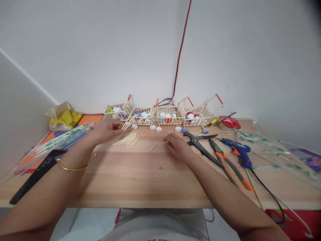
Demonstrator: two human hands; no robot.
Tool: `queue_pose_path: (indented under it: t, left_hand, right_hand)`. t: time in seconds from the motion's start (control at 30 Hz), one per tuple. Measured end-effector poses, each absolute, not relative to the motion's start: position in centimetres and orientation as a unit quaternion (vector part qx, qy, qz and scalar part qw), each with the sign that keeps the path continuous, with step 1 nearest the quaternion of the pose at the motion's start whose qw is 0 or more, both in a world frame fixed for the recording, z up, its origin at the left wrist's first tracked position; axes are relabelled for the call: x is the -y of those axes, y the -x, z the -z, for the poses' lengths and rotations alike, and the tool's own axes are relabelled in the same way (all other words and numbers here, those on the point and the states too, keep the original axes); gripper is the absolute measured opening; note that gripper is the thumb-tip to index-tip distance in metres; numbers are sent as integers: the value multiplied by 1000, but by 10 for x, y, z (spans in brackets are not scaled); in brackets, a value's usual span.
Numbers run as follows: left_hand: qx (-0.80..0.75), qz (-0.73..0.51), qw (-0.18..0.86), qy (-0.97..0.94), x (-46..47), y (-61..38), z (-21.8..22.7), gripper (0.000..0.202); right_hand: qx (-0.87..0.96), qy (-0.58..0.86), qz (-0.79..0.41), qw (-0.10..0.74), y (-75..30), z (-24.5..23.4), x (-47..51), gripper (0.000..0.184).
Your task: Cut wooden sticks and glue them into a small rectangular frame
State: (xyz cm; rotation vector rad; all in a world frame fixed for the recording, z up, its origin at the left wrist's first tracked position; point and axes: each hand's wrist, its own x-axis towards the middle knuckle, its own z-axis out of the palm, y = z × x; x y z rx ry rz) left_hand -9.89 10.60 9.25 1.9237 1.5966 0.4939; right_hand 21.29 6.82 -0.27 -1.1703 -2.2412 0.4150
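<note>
My left hand (109, 130) is closed at the left, its fingertips pinching a few short wooden sticks (127, 123) that point up and to the right. Just below them lies a loose pile of similar cut sticks (129, 140) on the table. My right hand (177, 146) rests low over the tabletop with curled fingers, and a short wooden stick (163, 140) pokes out leftward from its fingertips. Between the hands a single stick (152, 147) lies apart. Behind them stand several miniature stick-built carts (170, 112) with red handles, bottle caps inside and cap wheels.
Right of my right hand lie black pincers (203, 149), orange-grey pliers (225, 162) and a blue glue gun (238, 150). A black handsaw (37, 177) and bundled sticks in plastic (65, 137) are at left, near a yellow packet (65, 117). A red-black cable (181, 50) hangs down the wall.
</note>
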Motion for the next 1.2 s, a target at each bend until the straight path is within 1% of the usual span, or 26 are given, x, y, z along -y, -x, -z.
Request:
queue_pose_path:
  t: [0.1, 0.17, 0.27, 0.37, 0.43, 0.53, 0.63, 0.73, 0.8, 0.87, 0.97, 1.07, 1.2]
  left_hand:
    - [-508, -342, 505, -609, -89, 78, -92, 26]
    - [-465, -386, 611, -511, -79, 60, -84, 26]
    - [-440, -418, 680, -413, -69, 37, -64, 18]
    - [-428, -413, 722, -354, -67, 23, -43, 15]
    - [-422, -412, 736, -332, -69, 19, -33, 15]
    - [-418, -423, 733, -329, -72, 17, -25, 17]
    - [-416, -445, 713, -346, -73, 16, -21, 18]
    - [-413, -464, 698, -356, -70, 13, -19, 20]
    - [-412, -468, 693, -360, -66, 9, -18, 20]
    - [-417, -461, 690, -372, -63, 5, -16, 20]
    - [-422, -442, 684, -398, -59, 3, -11, 20]
    - [-430, -430, 678, -412, -59, 3, -6, 21]
    - [-428, -428, 686, -403, -59, 3, -4, 20]
  right_hand:
    - [833, 435, -157, 302, -211, 0, -67, 23]
    - [834, 434, -156, 304, -210, -3, -66, 20]
    - [855, 409, -159, 275, -208, -7, -63, 15]
    - [891, 357, -169, 226, -201, -9, -57, 16]
    - [902, 346, -163, 202, -193, -9, -53, 18]
    - [897, 377, -137, 186, -184, -7, -51, 21]
    - [874, 406, -153, 220, -180, -8, -54, 24]
    - [815, 431, -263, 284, -179, -13, -53, 24]
    - [766, 449, -352, 296, -175, -15, -49, 21]
    - [732, 454, -415, 294, -171, -15, -43, 17]
    - [692, 445, -483, 299, -169, -14, -38, 14]
    - [651, 440, -548, 288, -175, -16, -39, 19]
    - [634, 442, -571, 278, -185, -22, -44, 25]
